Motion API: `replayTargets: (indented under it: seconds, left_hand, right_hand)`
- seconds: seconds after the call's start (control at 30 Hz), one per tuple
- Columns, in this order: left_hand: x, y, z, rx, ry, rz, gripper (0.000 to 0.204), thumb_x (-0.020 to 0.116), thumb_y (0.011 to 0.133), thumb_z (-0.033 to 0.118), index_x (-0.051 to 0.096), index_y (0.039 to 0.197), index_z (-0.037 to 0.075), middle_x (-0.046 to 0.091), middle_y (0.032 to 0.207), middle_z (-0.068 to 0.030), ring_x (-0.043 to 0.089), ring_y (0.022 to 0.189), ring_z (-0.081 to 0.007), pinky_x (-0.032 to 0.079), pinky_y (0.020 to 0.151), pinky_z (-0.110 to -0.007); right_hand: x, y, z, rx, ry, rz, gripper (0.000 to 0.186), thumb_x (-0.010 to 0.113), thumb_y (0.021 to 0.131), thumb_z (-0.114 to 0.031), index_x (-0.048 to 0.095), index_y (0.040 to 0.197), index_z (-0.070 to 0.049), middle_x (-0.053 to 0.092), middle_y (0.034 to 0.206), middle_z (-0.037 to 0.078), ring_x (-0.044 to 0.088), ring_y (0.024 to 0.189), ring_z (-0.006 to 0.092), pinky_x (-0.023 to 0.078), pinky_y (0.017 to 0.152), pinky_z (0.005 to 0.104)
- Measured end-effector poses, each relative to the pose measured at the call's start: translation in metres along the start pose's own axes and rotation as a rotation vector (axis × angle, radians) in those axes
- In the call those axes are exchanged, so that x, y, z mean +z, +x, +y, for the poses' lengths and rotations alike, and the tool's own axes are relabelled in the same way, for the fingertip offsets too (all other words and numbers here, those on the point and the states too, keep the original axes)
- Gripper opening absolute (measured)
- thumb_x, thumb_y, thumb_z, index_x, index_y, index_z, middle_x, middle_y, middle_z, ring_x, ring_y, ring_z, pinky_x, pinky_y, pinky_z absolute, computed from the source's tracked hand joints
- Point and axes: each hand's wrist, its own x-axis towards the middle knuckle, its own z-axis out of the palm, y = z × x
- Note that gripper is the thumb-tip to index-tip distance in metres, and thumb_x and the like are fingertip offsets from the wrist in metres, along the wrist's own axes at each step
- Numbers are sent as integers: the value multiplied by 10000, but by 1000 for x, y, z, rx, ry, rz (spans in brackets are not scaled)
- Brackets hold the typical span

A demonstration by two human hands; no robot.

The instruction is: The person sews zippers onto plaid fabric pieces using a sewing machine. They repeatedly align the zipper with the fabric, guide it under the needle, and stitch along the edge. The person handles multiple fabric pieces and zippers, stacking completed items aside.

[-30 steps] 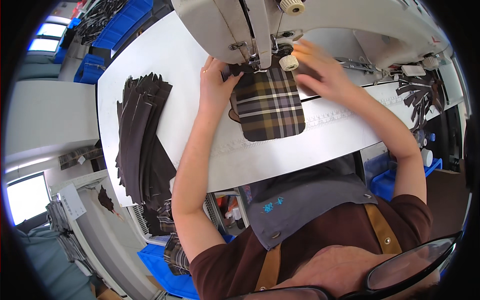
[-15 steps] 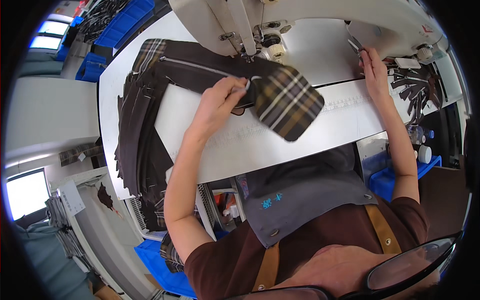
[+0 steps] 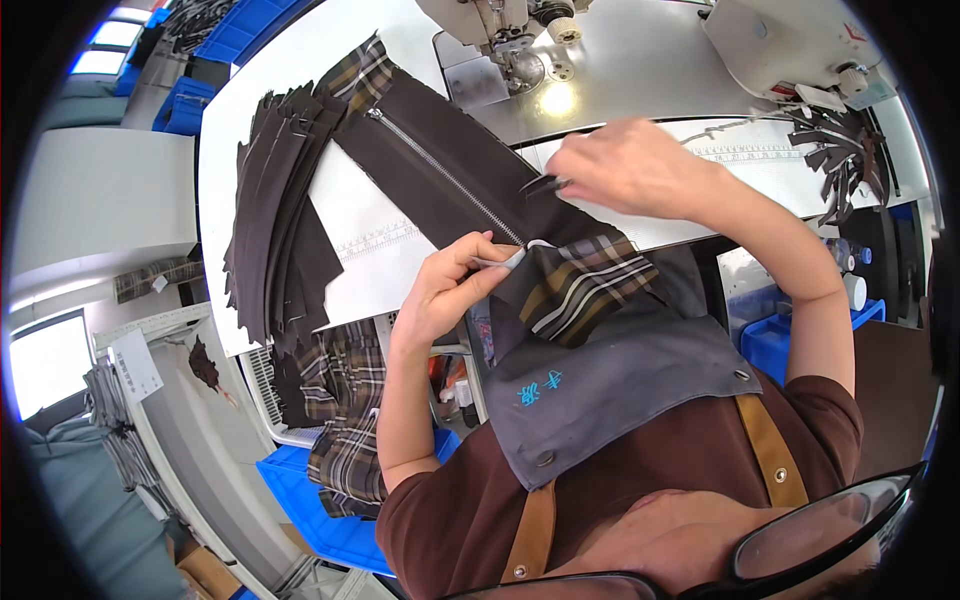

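A dark brown strip (image 3: 425,150) with a silver zipper (image 3: 445,175) runs diagonally from the table toward me, with a plaid piece (image 3: 360,70) at its far end and another plaid panel (image 3: 585,285) hanging over my grey apron at the near end. My left hand (image 3: 450,280) pinches the near zipper end and a pale tab beside the plaid panel. Above the strip, my right hand (image 3: 625,170) grips scissors (image 3: 540,185), their blades pointing left over the fabric; the fingers partly hide them.
The sewing machine (image 3: 510,40) stands at the back on the white table (image 3: 260,60). A stack of dark strips (image 3: 280,200) lies left, cut scraps (image 3: 835,155) right. Blue bins (image 3: 310,530) and plaid cloth (image 3: 340,465) sit below at left; bottles (image 3: 853,280) at lower right.
The fabric has come out from the machine area toward me, pulled by my left hand. My right hand took the scissors from the machine bed and moved left over the strip.
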Motion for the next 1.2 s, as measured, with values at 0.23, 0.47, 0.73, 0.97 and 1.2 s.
replayTargets:
  seconds: [0.23, 0.47, 0.73, 0.97, 1.2]
  left_hand:
    - [1, 1, 3, 7, -59, -27, 102, 553, 837, 55, 586, 920, 6, 660, 1024, -159, 595, 1024, -231, 238, 1064, -416]
    - [8, -8, -3, 241, -37, 183, 217, 536, 869, 153, 597, 988, -18, 642, 1054, -208, 552, 1126, -282, 223, 1073, -435]
    - [-58, 19, 3, -97, -569, 757, 419, 539, 913, 239, 481, 1248, -7, 495, 1294, -115, 467, 1181, -207, 385, 922, -341]
    - [-81, 96, 10, -146, 566, 291, 376, 645, 844, 353, 640, 889, -20, 625, 727, -30, 543, 583, -121, 445, 574, -270]
    - [-45, -67, 44, 349, -356, 1195, 297, 631, 830, 8, 560, 1118, 5, 619, 1016, -68, 613, 864, -170, 505, 771, -298]
  right_hand:
    - [11, -3, 18, 184, -27, 57, 224, 637, 818, -238, 518, 929, -84, 608, 785, 69, 600, 598, 271, 445, 496, 384]
    - [36, -2, 34, 335, -41, -11, 231, 634, 823, -240, 517, 937, -78, 616, 838, 86, 618, 674, 266, 465, 556, 384]
    - [20, -15, -37, -3, 158, -9, 534, 663, 780, -305, 490, 1268, -173, 414, 1357, 111, 400, 1241, 294, 363, 989, 442]
    - [38, -21, -58, -45, 101, -84, 551, 658, 787, -335, 483, 1285, -178, 383, 1391, 90, 363, 1272, 316, 317, 1028, 478]
    - [19, -62, 25, 269, -165, 154, 467, 634, 764, -56, 561, 1221, -121, 490, 1314, 137, 450, 1211, 339, 349, 998, 449]
